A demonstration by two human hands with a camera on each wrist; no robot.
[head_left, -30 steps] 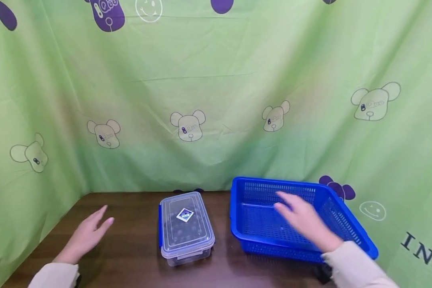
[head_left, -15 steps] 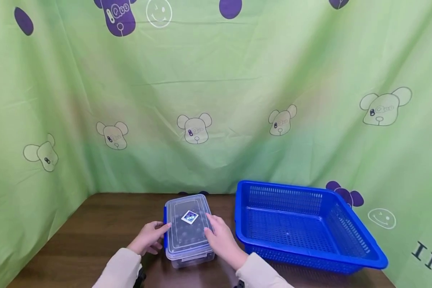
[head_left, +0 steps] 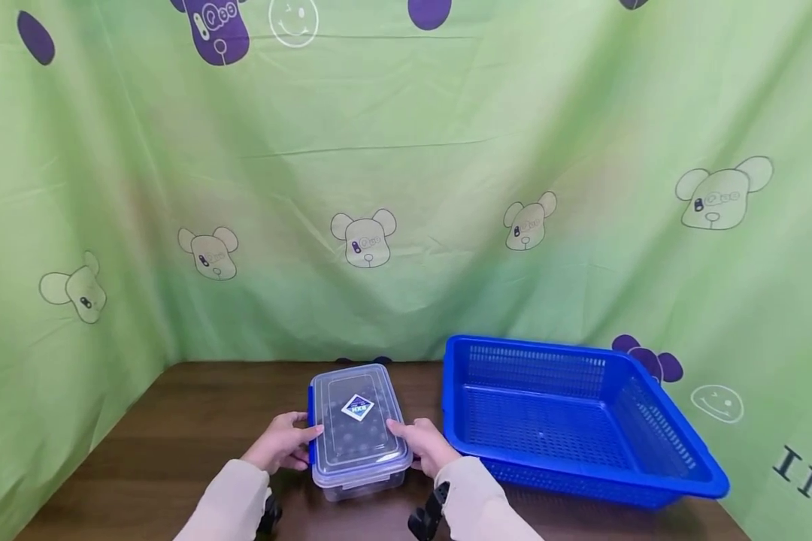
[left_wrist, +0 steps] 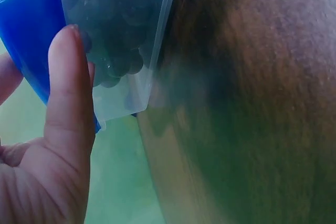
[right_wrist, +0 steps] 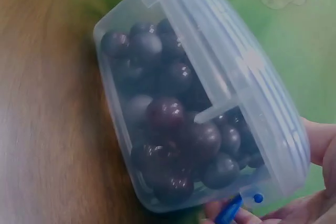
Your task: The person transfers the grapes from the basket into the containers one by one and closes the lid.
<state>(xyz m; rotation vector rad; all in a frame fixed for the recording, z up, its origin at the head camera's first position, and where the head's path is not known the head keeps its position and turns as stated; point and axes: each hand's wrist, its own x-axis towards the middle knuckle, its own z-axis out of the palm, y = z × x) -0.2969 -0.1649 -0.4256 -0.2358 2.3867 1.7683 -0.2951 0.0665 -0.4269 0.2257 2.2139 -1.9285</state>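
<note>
A clear plastic food container (head_left: 355, 432) with a lid and blue side clips stands on the brown table, left of the basket. Dark, round, grape-like pieces (right_wrist: 173, 114) fill much of it, seen through its wall in the right wrist view. My left hand (head_left: 284, 442) grips its left side, thumb on the lid's edge, fingers beside the blue clip (left_wrist: 34, 30). From the right, my right hand (head_left: 431, 445) holds the other side, its thumb on top of the lid. A blue clip (right_wrist: 229, 211) sticks out by the right fingers; those fingers are partly hidden.
A blue perforated basket (head_left: 541, 469) stands on the table to the right, a short way from my right hand. Behind the table (head_left: 196, 421) hangs a green printed cloth (head_left: 406, 300), which also covers the left and right sides.
Both hands have come inward from apart, the right one from above the basket, and now hold the container's two sides. Since half a second ago the right fingers have lowered around its side.
</note>
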